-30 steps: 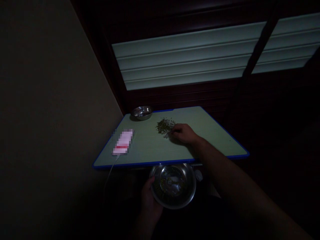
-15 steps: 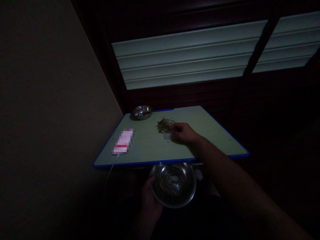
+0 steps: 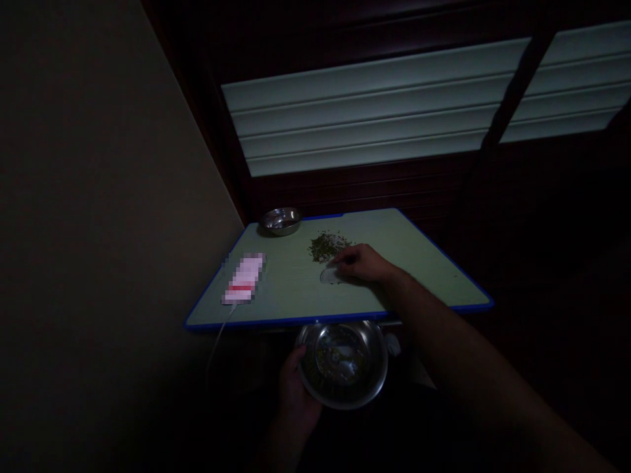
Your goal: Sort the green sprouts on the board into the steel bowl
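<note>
My left hand (image 3: 298,387) grips the left rim of a shiny metal bowl (image 3: 372,387), held just below the table's front edge. Some yellowish-green bits show on the bowl's bottom. Over the tabletop, my right hand (image 3: 362,261) is closed on a small, flat, whitish piece (image 3: 329,274) that looks translucent; its exact kind is unclear in the dim light. Just beyond the fingers lies a loose heap of small greenish-brown grains (image 3: 324,247), with several scattered around its edges.
The pale table (image 3: 286,289) has a blue rim. At its back left corner stands a second metal bowl (image 3: 280,222). A blurred-out phone (image 3: 245,279) with a white cable (image 3: 220,335) lies at the left. A wall (image 3: 123,197) rises close on that side.
My right hand has shifted slightly toward me with the whitish piece, away from the grain heap, and more of the piece shows. The left hand and its bowl stay in place.
</note>
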A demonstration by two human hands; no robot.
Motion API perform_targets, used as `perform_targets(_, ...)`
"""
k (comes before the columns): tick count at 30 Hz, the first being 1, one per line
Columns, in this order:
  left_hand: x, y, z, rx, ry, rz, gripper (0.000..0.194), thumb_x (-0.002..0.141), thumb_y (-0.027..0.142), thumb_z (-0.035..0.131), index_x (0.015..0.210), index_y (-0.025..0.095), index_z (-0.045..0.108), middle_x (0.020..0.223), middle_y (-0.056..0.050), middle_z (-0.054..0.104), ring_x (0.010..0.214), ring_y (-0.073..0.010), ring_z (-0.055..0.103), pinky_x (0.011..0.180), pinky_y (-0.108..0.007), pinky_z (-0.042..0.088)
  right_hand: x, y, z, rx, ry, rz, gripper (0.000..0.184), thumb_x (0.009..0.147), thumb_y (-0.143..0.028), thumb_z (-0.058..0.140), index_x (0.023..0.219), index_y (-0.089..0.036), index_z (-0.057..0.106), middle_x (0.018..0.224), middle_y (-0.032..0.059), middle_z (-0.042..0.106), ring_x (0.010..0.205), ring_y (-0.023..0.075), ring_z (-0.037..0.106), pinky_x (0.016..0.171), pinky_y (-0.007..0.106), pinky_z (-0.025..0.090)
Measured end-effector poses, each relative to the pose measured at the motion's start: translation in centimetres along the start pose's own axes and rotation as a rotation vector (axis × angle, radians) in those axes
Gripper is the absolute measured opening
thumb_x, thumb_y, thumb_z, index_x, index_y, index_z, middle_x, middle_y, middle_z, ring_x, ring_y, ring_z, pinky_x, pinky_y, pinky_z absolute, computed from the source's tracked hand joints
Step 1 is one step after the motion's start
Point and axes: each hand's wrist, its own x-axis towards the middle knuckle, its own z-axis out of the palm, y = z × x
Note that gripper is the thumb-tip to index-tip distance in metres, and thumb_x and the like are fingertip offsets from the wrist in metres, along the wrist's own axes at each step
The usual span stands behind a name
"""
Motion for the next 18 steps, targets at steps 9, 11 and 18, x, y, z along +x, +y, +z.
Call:
perform_targets(9,0.0,-0.1,0.1,0.003,-0.011,0.012,0.018,0.077,0.02,0.057,0.086,0.012,0.071,0.076,-0.009,0.075,0.078,-0.0245,0.07,0.078,-0.039,0.053,-0.6,-1.3,0.1,0.138,-0.218,0.085,0.032,0.059,-0.026,0.077,0.085,-0.01,0.072,0.059,-0.0012,0.061,0.05,0.0075,0.051,0.047,0.02,0.039)
perform_targets(11,0.0,-0.1,0.1,0.007,-0.018,0.018,0.019,0.077,0.02,0.058,0.088,0.012,0.071,0.077,-0.009,0.075,0.078,-0.0245,0.07,0.079,-0.039,0.053,-0.8,-1.6,0.2,0.158,-0.275,0.082,0.032,0.058,-0.029,0.079,0.083,-0.01,0.071,0.059,-0.0015,0.061,0.049,0.0077,0.051,0.047,0.021,0.039)
perform_targets(18,0.2,-0.3,-0.1,0.022,0.002,0.005,0.018,0.077,0.021,0.057,0.084,0.013,0.071,0.074,-0.007,0.075,0.07,-0.0227,0.069,0.078,-0.039,0.053,-1.2,-2.3,0.6,0.158,-0.37,0.069,0.028,0.059,-0.03,0.079,0.077,-0.011,0.068,0.062,-0.0015,0.061,0.05,0.0067,0.049,0.049,0.021,0.039)
